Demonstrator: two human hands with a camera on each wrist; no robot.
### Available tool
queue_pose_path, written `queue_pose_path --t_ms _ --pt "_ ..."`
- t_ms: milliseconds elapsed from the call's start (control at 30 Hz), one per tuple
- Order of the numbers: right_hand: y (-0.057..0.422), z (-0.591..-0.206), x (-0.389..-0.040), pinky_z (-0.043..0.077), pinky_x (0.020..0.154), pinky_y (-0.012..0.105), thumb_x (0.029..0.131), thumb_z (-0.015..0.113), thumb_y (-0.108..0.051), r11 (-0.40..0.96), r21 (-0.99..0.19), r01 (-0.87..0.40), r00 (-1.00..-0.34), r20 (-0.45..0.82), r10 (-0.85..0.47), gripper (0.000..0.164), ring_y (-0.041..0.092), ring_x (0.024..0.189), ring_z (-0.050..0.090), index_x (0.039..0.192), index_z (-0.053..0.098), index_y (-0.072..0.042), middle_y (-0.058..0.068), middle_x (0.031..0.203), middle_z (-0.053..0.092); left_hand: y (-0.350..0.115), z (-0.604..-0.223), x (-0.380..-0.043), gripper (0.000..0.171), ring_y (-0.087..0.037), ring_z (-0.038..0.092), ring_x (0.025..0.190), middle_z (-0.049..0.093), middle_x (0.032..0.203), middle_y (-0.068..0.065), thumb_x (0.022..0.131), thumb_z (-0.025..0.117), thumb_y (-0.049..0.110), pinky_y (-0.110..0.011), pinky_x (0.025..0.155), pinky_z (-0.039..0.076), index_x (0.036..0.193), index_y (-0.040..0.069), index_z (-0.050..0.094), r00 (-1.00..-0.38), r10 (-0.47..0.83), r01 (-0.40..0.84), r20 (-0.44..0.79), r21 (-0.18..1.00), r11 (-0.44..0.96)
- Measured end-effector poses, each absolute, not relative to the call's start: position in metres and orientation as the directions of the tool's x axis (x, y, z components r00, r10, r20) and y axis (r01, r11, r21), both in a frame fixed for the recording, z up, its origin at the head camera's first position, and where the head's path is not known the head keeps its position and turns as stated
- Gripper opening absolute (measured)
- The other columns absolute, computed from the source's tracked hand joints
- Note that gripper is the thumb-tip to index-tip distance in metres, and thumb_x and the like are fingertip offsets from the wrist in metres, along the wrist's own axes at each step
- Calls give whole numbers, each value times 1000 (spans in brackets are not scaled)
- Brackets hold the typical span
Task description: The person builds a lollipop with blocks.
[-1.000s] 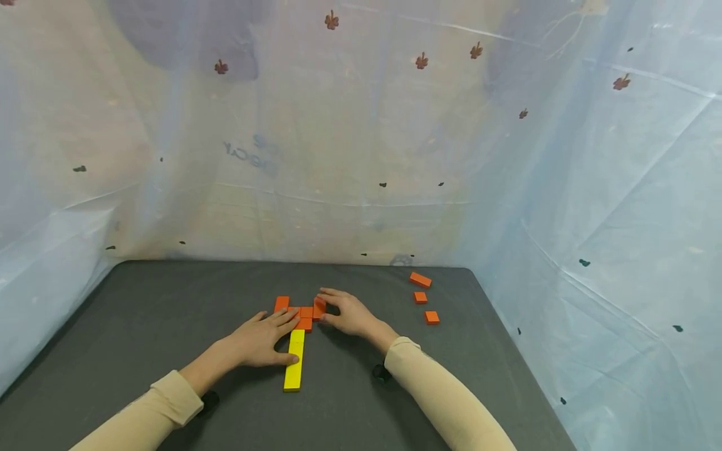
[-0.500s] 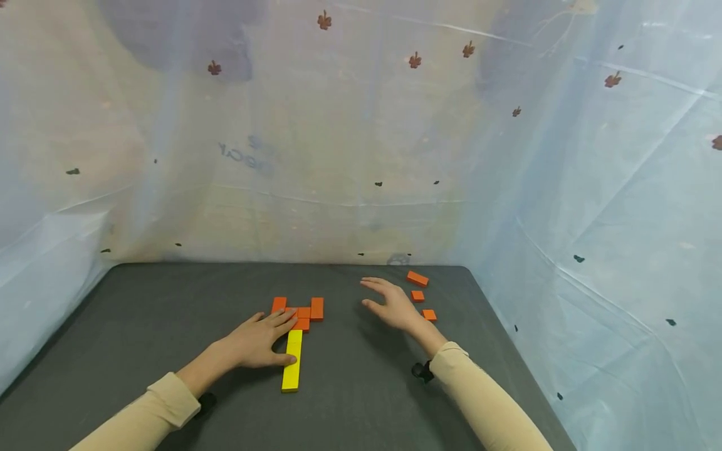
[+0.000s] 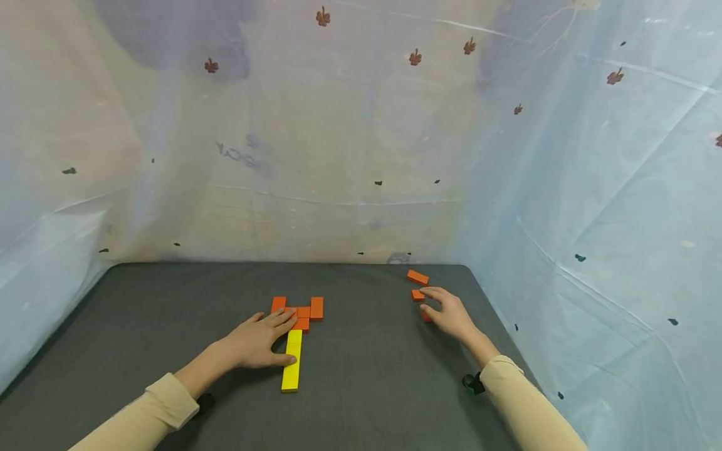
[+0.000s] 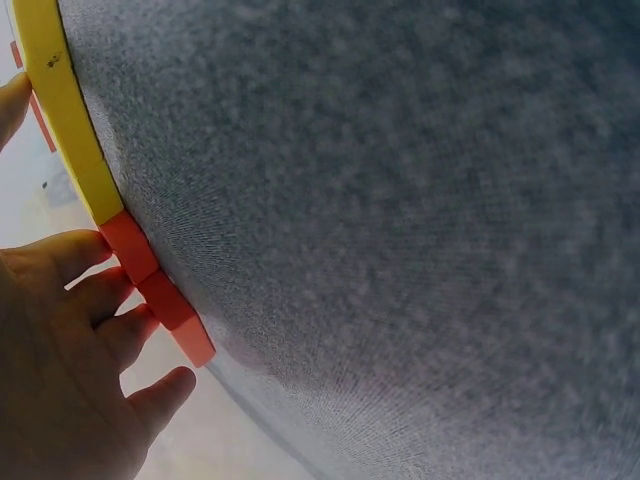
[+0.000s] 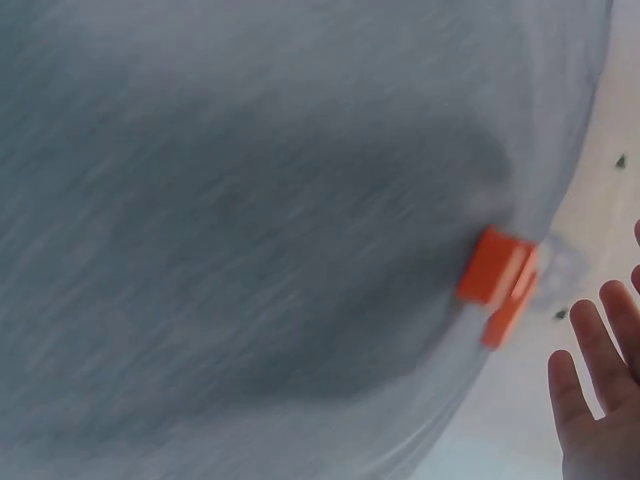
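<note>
My left hand (image 3: 256, 344) lies with extended fingers over the flat group of orange blocks (image 3: 303, 324), its thumb on a long yellow block (image 3: 291, 374). A shorter yellow block (image 4: 98, 192) joins the long one to the orange blocks in the left wrist view. Two upright-lying orange oblongs, one left (image 3: 279, 304) and one right (image 3: 317, 308), flank the group's far end. My right hand (image 3: 455, 318) hovers at the loose blocks on the right, fingers spread. Its thumb and fingers partly cover the nearest orange block (image 3: 425, 317); a small orange block (image 3: 417, 295) is by its fingertips.
Another loose orange block (image 3: 418, 277) lies farther back near the table's far right corner. The dark grey table (image 3: 361, 388) has rounded far corners. Translucent plastic sheeting (image 3: 338, 138) hangs behind it and along the right side.
My right hand has let go of the right-hand orange oblong in the group and moved right to the loose blocks. The left hand stays in place on the blocks.
</note>
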State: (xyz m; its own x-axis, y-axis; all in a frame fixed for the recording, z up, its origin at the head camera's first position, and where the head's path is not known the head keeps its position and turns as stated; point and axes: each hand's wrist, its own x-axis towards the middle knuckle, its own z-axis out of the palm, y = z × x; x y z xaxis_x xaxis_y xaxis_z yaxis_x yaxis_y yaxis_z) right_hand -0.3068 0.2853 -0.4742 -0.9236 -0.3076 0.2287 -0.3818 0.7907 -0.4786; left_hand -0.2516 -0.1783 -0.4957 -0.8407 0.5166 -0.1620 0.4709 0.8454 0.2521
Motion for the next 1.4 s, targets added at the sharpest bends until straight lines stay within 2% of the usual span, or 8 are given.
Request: queue_pose_path --t_ms 233,667,900,1400 --pt "309 -485 -304 47 103 65 101 68 -11 827 -434 -358 -933 201 -298 43 47 130 56 142 61 0 24 145 58 -178 -494 -252 100 -37 28 156 26 171 -12 90 62 74 -70 120 19 162 9 37 -841 517 474 -160 245 846" --pt "318 -494 -307 45 107 64 100 70 -11 838 -400 -371 -928 132 -348 40 46 130 57 138 66 0 23 140 62 -176 -491 -252 98 -37 29 155 26 171 -12 92 61 73 -71 119 21 162 8 38 -837 522 478 -162 247 843" --pt "321 -499 -308 47 104 63 100 69 -10 849 -373 -374 -927 127 -352 35 44 126 60 134 69 -2 21 136 65 -177 -494 -253 99 -37 29 155 26 171 -12 91 60 74 -70 119 22 162 9 38 -836 526 484 -159 242 841" --pt "311 -498 -305 47 105 62 101 69 -13 833 -418 -361 -932 124 -342 33 42 126 61 132 71 -4 19 133 67 -178 -493 -250 100 -37 29 155 27 170 -12 91 61 74 -69 121 20 163 10 36 -842 514 471 -161 245 848"
